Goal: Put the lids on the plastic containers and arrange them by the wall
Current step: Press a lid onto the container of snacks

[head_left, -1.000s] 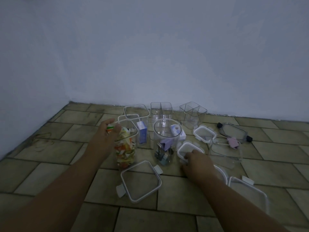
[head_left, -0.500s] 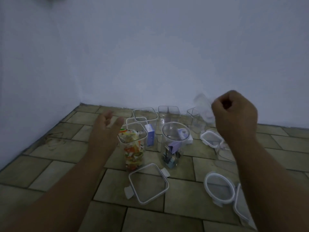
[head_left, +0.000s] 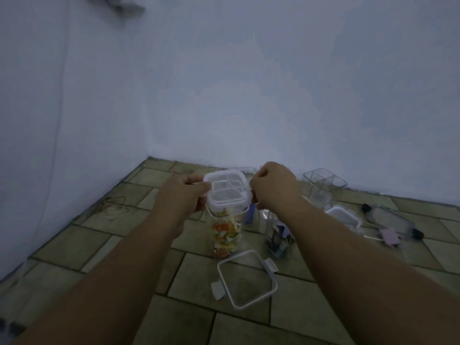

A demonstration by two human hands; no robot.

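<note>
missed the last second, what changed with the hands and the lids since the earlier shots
The right hand lifted a small white-rimmed square lid off the floor and brought it above the tall clear container of colourful scraps. The left hand left the container's rim and now grips the lid too. The large square lid on the tiled floor stayed put.

White-rimmed clear lid (head_left: 228, 191), orange-yellow-filled container (head_left: 226, 236), olive tiled floor (head_left: 74, 247), bluish wall (head_left: 249, 83)
</note>
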